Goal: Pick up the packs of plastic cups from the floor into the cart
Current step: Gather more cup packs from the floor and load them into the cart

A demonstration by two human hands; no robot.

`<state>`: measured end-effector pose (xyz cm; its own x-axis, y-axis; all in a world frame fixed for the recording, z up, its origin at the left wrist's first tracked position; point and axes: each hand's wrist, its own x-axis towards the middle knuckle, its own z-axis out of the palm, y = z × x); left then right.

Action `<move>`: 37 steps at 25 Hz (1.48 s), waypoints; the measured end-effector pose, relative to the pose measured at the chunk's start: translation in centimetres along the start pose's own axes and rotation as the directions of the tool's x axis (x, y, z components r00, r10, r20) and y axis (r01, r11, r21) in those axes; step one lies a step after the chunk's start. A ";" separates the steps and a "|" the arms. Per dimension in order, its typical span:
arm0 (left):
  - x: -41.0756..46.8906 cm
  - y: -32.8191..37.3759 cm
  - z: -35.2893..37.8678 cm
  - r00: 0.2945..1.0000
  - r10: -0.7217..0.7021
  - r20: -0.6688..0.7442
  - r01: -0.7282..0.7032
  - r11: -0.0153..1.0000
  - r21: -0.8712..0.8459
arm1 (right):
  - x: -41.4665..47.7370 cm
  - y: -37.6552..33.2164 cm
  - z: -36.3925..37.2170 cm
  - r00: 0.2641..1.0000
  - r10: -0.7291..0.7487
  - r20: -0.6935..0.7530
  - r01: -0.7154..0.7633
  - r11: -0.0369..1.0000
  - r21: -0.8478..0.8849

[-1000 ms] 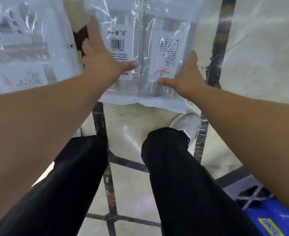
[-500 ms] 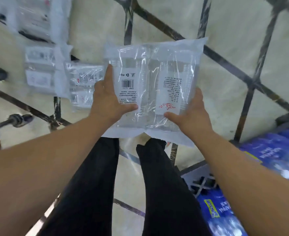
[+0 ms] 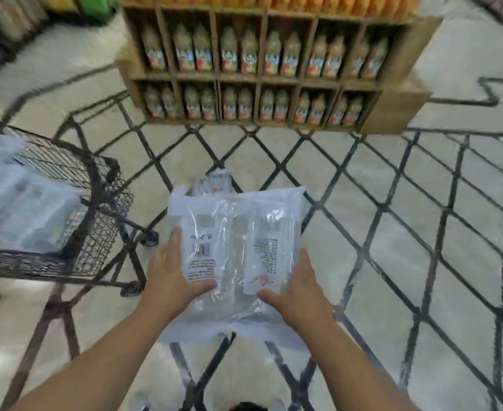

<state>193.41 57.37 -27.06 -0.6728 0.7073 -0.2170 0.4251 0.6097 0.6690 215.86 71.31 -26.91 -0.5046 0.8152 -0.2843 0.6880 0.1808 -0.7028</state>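
I hold a clear plastic pack of cups [image 3: 235,247] in front of me, above the floor. My left hand [image 3: 171,275] grips its left edge and my right hand [image 3: 299,287] grips its right edge, thumbs on top. A black wire cart [image 3: 96,203] stands at the left, its basket holding several packs of cups [image 3: 19,200]. Another pack [image 3: 214,182] lies on the floor just beyond the one I hold, partly hidden by it.
A wooden shelf unit [image 3: 392,108] full of juice bottles stands ahead on the tiled floor. The floor [image 3: 422,232] with black diamond lines stretches to the right. The view is blurred by motion.
My view has swung up from looking down at my legs and the floor to the aisle. The pack stays in both hands; the cart and shelf have come into view.
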 end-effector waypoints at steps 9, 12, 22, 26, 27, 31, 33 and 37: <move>-3.7 -16.5 -25.7 0.957 0.001 -0.289 0.018 0.998 0.065 | -2.9 -23.8 16.9 0.931 -0.318 0.178 0.314 0.948 0.048; -5.9 -22.5 -30.6 0.935 -0.121 -0.332 0.115 0.993 -0.038 | -3.7 -29.3 22.6 0.879 -0.395 0.266 0.395 0.917 0.058; -9.2 -34.0 -37.8 0.821 -0.346 -0.454 0.300 0.938 -0.172 | -3.1 -40.2 34.2 0.759 -0.426 0.492 0.451 0.889 0.075; -7.1 -35.2 -40.3 0.796 -0.385 -0.467 0.331 0.923 -0.197 | -0.2 -42.8 37.4 0.730 -0.432 0.530 0.475 0.878 0.062; -6.0 -35.5 -41.1 0.793 -0.393 -0.466 0.338 0.919 -0.201 | 1.0 -43.7 38.1 0.725 -0.433 0.536 0.476 0.877 0.064; -0.4 -36.0 -45.0 0.760 -0.450 -0.470 0.394 0.893 -0.217 | 6.4 -49.0 40.2 0.711 -0.410 0.571 0.471 0.881 0.047; 2.5 -36.2 -47.0 0.733 -0.474 -0.488 0.417 0.880 -0.228 | 9.5 -52.0 41.2 0.708 -0.405 0.579 0.487 0.874 0.015; 7.2 -36.6 -50.2 0.691 -0.499 -0.523 0.450 0.863 -0.228 | 14.5 -57.5 43.1 0.664 -0.450 0.598 0.548 0.836 0.020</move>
<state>142.56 22.14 -17.41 -0.9938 -0.0028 -0.1115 -0.0742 0.7630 0.6421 146.53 49.01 -18.76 -0.9561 0.1310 -0.2623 0.2880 0.5872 -0.7565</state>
